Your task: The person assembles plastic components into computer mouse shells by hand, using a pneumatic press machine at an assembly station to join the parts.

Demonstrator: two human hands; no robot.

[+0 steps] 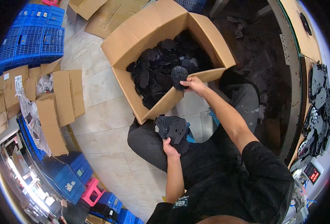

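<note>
Fingers of the right hand (196, 86) pinch a black piece (178, 76) at the open carton (159, 106), seemingly set close for reach; left hand (171, 148) clamps a black stack (177, 130), thumb likely steadying it

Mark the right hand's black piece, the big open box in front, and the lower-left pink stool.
Black piece (178, 75) in right hand (195, 85): head view, broad face.
Big box (146, 33): head view, far flap.
Pink stool (91, 185): head view, above opening.

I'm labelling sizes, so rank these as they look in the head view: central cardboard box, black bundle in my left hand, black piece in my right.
Largest: central cardboard box
Then: black bundle
Smallest: black piece
</note>
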